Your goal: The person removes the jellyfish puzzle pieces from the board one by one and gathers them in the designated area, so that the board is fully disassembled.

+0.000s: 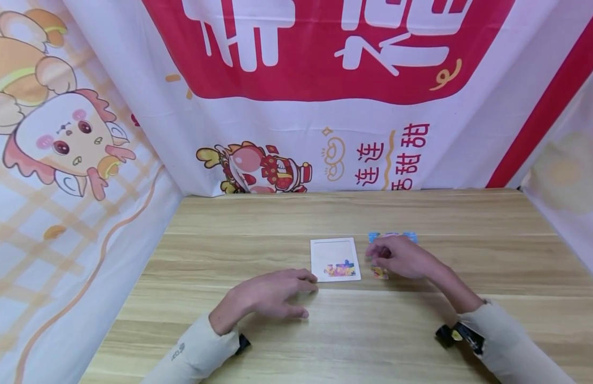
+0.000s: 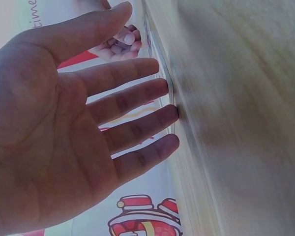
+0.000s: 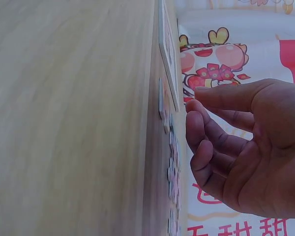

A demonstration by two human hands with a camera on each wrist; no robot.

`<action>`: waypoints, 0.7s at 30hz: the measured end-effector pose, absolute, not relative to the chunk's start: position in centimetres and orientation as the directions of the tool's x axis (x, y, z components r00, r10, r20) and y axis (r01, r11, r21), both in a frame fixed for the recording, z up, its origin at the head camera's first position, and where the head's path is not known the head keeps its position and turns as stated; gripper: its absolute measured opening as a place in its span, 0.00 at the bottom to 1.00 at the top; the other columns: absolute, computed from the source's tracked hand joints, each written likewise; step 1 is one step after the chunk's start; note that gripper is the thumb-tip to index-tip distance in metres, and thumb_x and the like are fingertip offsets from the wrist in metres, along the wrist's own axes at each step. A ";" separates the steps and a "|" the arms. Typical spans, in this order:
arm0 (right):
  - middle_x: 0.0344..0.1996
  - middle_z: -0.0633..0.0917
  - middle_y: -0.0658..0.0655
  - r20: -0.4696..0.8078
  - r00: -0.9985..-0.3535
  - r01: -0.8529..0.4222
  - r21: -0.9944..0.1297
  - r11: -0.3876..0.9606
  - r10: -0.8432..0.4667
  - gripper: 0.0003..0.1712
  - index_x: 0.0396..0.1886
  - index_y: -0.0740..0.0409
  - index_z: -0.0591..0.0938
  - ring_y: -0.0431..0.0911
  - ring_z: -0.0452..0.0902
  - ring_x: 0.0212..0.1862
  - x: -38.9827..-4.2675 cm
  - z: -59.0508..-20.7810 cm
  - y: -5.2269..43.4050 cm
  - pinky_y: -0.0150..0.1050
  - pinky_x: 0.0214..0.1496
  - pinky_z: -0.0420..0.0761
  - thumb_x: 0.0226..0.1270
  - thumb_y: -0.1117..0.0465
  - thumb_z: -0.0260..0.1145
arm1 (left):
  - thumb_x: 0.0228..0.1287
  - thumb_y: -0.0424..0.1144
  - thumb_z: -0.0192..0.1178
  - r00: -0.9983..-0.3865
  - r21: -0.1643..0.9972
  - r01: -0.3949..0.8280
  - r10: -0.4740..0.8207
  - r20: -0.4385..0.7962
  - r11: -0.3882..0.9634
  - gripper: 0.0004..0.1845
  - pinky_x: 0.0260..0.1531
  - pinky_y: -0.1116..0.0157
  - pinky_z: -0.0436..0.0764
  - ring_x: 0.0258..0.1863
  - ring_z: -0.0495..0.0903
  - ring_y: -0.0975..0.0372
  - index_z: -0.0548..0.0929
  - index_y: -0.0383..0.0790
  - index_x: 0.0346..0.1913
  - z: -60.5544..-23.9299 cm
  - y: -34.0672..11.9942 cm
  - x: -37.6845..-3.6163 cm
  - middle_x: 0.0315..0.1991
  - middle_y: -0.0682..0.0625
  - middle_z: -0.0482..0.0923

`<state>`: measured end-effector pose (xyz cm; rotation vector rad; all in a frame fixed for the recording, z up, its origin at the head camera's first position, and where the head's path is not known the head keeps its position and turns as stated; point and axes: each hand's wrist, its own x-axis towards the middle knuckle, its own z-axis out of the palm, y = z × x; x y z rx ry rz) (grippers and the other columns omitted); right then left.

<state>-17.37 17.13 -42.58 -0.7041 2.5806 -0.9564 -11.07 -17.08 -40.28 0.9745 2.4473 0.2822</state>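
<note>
A white puzzle frame [image 1: 334,258] lies on the wooden table [image 1: 296,330], with a colourful patch of pieces set in its lower part. My left hand [image 1: 272,294] rests on the table just left of the frame's near corner, fingers spread and straight [image 2: 132,105], holding nothing. My right hand [image 1: 397,257] hovers right of the frame over loose puzzle pieces [image 1: 391,236], fingers loosely curled [image 3: 206,147] and empty. One small piece [image 1: 379,273] lies beneath that hand. In the right wrist view, the frame's edge [image 3: 166,54] and loose pieces [image 3: 172,167] show side on.
Printed cloth banners with cartoon figures wall the table at the back [image 1: 296,106], the left [image 1: 61,186] and the right [image 1: 565,176]. Bare wood stretches in front of and behind the frame.
</note>
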 end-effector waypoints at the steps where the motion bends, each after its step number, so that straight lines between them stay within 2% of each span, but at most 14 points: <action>1: 0.39 0.88 0.49 -0.105 -0.836 -0.342 -0.669 0.660 -0.539 0.08 0.50 0.56 0.89 0.42 0.80 0.42 -17.4 -42.6 17.0 0.33 0.44 0.84 0.76 0.66 0.69 | 0.74 0.54 0.68 -0.628 0.358 0.589 0.689 -0.361 0.724 0.33 0.81 0.53 0.70 0.80 0.68 0.56 0.77 0.49 0.77 -40.3 -17.1 -11.0 0.81 0.52 0.69; 8: 0.38 0.89 0.49 -0.090 -0.822 -0.361 -0.680 0.638 -0.562 0.07 0.50 0.56 0.89 0.41 0.81 0.41 -17.6 -42.7 15.9 0.33 0.43 0.84 0.75 0.65 0.70 | 0.75 0.54 0.67 -0.636 0.341 0.610 0.699 -0.326 0.715 0.31 0.80 0.54 0.72 0.79 0.70 0.56 0.79 0.47 0.75 -40.5 -16.9 -11.0 0.79 0.51 0.71; 15: 0.41 0.90 0.51 -0.110 -0.814 -0.335 -0.714 0.615 -0.571 0.08 0.49 0.55 0.89 0.42 0.82 0.43 -17.8 -43.0 14.5 0.34 0.46 0.86 0.76 0.67 0.69 | 0.76 0.54 0.67 -0.635 0.332 0.632 0.713 -0.297 0.700 0.31 0.81 0.55 0.71 0.79 0.70 0.57 0.79 0.47 0.75 -40.7 -16.6 -10.9 0.79 0.52 0.71; 21: 0.42 0.89 0.52 -0.118 -0.795 -0.350 -0.712 0.608 -0.595 0.07 0.49 0.56 0.89 0.43 0.80 0.40 -17.8 -43.0 13.1 0.35 0.40 0.84 0.75 0.66 0.69 | 0.76 0.54 0.66 -0.621 0.326 0.654 0.730 -0.285 0.683 0.31 0.81 0.56 0.70 0.81 0.68 0.57 0.78 0.47 0.76 -40.7 -16.2 -10.9 0.81 0.53 0.69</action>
